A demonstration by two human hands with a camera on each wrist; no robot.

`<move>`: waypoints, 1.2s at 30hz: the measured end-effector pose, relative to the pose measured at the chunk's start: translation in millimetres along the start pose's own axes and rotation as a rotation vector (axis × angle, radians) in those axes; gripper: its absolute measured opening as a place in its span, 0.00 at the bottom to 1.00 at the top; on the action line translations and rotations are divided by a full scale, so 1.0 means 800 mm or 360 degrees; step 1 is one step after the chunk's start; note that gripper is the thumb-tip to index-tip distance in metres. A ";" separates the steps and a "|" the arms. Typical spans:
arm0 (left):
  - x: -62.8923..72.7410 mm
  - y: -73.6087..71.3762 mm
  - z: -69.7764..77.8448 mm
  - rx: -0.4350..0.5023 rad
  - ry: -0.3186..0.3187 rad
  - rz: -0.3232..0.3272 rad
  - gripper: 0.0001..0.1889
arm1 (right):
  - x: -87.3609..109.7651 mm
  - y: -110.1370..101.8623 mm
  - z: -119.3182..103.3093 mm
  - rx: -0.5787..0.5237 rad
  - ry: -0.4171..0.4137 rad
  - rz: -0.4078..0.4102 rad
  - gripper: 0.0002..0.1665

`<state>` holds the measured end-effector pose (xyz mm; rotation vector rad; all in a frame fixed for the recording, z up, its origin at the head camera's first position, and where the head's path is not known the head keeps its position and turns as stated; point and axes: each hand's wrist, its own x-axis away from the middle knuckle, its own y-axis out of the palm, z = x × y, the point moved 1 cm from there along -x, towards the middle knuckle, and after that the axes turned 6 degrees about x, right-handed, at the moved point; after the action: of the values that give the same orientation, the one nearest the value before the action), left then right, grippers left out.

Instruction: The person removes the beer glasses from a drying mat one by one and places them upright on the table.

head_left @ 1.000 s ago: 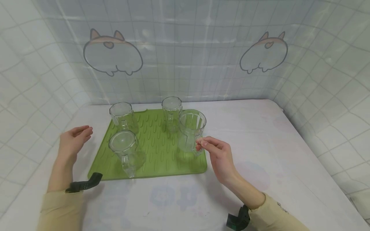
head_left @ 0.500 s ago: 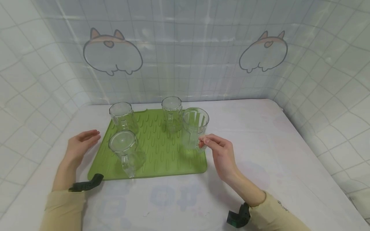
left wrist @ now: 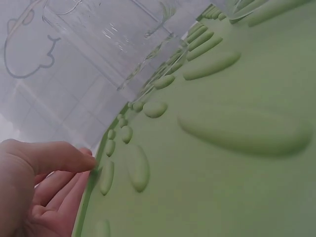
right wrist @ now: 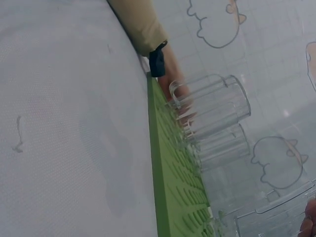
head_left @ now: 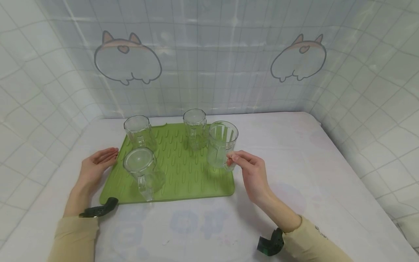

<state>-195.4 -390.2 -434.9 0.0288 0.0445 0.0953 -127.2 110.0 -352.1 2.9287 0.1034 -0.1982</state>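
Note:
My right hand [head_left: 253, 174] pinches the handle of a clear glass mug [head_left: 222, 145] between thumb and fingers. This mug stands upright over the right part of a green ridged mat [head_left: 176, 182]; whether its base touches the mat I cannot tell. In the right wrist view only a few fingertips [right wrist: 309, 217] show at the edge, beside the mug. Against the mat's left edge rests my left hand [head_left: 95, 165], its fingers extended and holding no mug. In the left wrist view its thumb [left wrist: 79, 159] meets the mat's rim.
Three more glass mugs stand on the mat: one at back left [head_left: 139, 131], one at front left [head_left: 140, 167], one at back centre [head_left: 194, 127]. A white cloth [head_left: 304, 156] covers the table. A tile-patterned curtain [head_left: 209, 72] encloses the back and sides.
The left hand has moved right and slightly toward me, reaching the mat's left edge. The mug in my right hand has shifted a little right and away from me.

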 end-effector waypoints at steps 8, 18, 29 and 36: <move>0.000 0.001 -0.004 0.0085 0.0019 -0.0008 0.32 | -0.002 -0.002 0.001 0.0011 0.0014 0.0011 0.11; 0.003 0.004 -0.003 0.0084 0.0045 -0.0004 0.30 | -0.007 -0.008 0.000 0.0042 -0.0013 0.0047 0.11; 0.004 0.004 -0.001 0.0044 0.0025 0.0019 0.31 | -0.015 -0.018 -0.003 0.0031 -0.0041 0.0178 0.12; 0.004 0.004 -0.001 0.0059 0.0037 0.0019 0.30 | -0.023 -0.028 -0.007 0.0036 -0.0063 0.0239 0.13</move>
<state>-192.8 -386.8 -435.6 0.0649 0.0690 0.1069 -146.5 132.1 -348.9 2.9369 -0.1257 -0.2352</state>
